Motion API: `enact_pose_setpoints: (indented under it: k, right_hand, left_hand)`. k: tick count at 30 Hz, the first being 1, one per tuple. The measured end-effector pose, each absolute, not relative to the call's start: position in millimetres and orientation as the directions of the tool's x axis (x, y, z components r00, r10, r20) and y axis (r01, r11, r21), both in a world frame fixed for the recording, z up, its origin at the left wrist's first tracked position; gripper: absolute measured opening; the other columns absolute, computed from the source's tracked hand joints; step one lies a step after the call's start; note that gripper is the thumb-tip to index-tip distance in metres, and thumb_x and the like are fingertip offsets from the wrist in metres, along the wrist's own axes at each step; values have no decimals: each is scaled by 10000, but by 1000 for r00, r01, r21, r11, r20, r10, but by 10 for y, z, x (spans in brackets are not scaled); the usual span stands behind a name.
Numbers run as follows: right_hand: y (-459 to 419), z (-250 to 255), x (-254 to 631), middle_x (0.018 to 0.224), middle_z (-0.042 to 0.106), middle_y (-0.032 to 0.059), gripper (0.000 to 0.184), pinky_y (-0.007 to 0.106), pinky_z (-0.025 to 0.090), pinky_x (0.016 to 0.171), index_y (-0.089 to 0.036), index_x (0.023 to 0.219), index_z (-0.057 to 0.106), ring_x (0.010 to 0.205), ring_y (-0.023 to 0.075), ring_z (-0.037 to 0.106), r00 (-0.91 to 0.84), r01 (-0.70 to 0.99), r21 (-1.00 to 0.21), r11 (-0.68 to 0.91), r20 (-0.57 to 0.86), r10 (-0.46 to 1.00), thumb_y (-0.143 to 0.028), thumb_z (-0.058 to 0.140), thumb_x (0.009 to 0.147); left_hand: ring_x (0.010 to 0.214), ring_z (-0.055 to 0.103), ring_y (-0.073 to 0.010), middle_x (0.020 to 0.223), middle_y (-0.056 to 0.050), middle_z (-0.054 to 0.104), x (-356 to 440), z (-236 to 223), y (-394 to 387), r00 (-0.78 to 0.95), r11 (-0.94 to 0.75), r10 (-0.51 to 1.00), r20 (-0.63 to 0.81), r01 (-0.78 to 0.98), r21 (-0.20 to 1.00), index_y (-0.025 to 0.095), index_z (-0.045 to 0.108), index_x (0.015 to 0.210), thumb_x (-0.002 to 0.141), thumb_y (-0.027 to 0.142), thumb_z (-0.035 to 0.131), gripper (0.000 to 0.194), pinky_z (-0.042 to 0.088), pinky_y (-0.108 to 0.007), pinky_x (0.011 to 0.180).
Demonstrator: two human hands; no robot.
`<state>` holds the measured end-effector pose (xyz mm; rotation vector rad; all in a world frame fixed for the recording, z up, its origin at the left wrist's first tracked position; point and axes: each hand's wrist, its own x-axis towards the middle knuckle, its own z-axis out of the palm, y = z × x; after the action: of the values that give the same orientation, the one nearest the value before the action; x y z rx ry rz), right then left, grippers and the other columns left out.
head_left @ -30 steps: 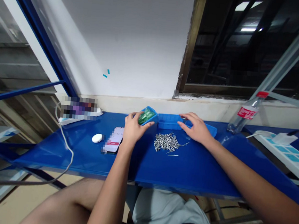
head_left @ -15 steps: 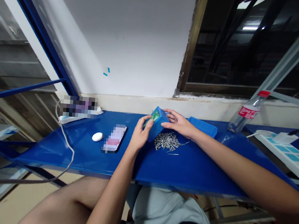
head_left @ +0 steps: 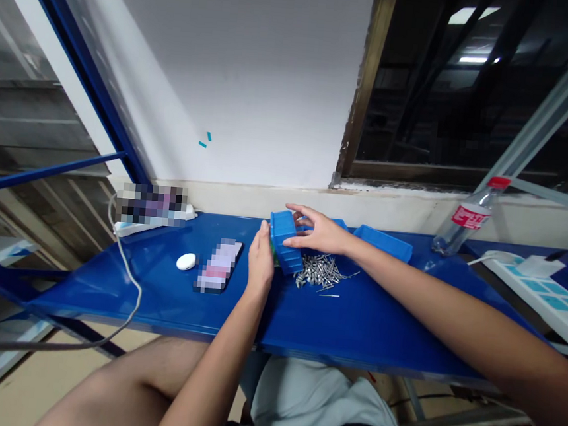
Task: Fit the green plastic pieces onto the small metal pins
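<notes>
Your left hand [head_left: 261, 261]: upright, palm against the green contents of the tilted bin. Your right hand [head_left: 318, 231]: thumb and fingers spread moderately, gripping its far side. Tilted bin [head_left: 286, 241]: blue, ribbed, tipped toward your left palm, just beside the rivet pile [head_left: 319, 271].

Blue table [head_left: 157, 301], white wall [head_left: 255, 84], bottle [head_left: 465, 219] capped red (label red and white).
</notes>
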<state>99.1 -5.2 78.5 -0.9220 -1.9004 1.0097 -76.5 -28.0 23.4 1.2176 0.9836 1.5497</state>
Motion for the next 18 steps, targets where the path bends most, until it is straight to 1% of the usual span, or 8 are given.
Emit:
enact_pose_setpoints:
  k: [3,6,9,11,13,15,18]
  right_hand:
    - [-44,762,925,1420,596,114,1024,573,526,1134,-326,1592,412,1343,356,571,-432,250,-864,438,306,849,-441,903,701]
    - [-47,751,871,1446,559,118,1030,554,519,1144,-328,1595,399,1322,344,585,-410,230,-860,455,338,847,-447,901,704]
    - [-39,748,846,1457,541,113,1003,550,493,1170,-347,1599,373,1344,336,568,-361,214,-853,476,384,850,-448,874,736]
    - [-30,753,845,1458,544,108,993,561,470,1189,-356,1608,347,1351,332,564,-330,216,-841,496,416,848,-450,852,758]
    - [-24,768,851,1458,550,109,984,569,451,1201,-347,1615,336,1348,331,568,-301,228,-828,512,441,846,-457,835,775]
    - [-25,794,864,1457,556,117,968,569,446,1202,-331,1615,345,1343,332,572,-273,238,-824,514,451,850,-466,826,786]
    - [-40,856,909,1452,567,125,945,575,446,1195,-319,1602,376,1336,338,577,-225,224,-835,502,457,860,-479,830,789]
  left_hand:
    - [1270,661,-285,1266,-83,759,-775,189,-257,-174,-268,957,234,-205,941,205,731,1260,1000,682,453,610,488,-397,1121]
    - [1259,660,-272,1246,-74,764,-786,125,-219,-210,-296,942,262,-153,943,193,720,1256,1023,610,446,550,509,-384,1091]
    - [1224,669,-277,1215,-87,768,-810,58,-185,-181,-303,938,295,-19,953,181,680,1310,1050,547,401,528,535,-412,1052]
    - [1239,659,-278,1212,-92,765,-828,27,-172,-164,-309,933,319,85,947,193,644,1364,1060,503,393,501,527,-427,1062]
    - [1267,644,-276,1247,-98,752,-837,17,-171,-143,-332,923,357,173,927,207,634,1378,1066,478,391,479,511,-431,1082]
    - [1286,631,-280,1310,-111,725,-829,31,-187,-120,-349,914,387,250,903,202,652,1354,1058,471,425,460,495,-438,1103]
    - [1294,622,-302,1366,-142,692,-785,75,-238,-50,-378,902,428,385,842,177,685,1314,1009,439,545,425,459,-472,1142]
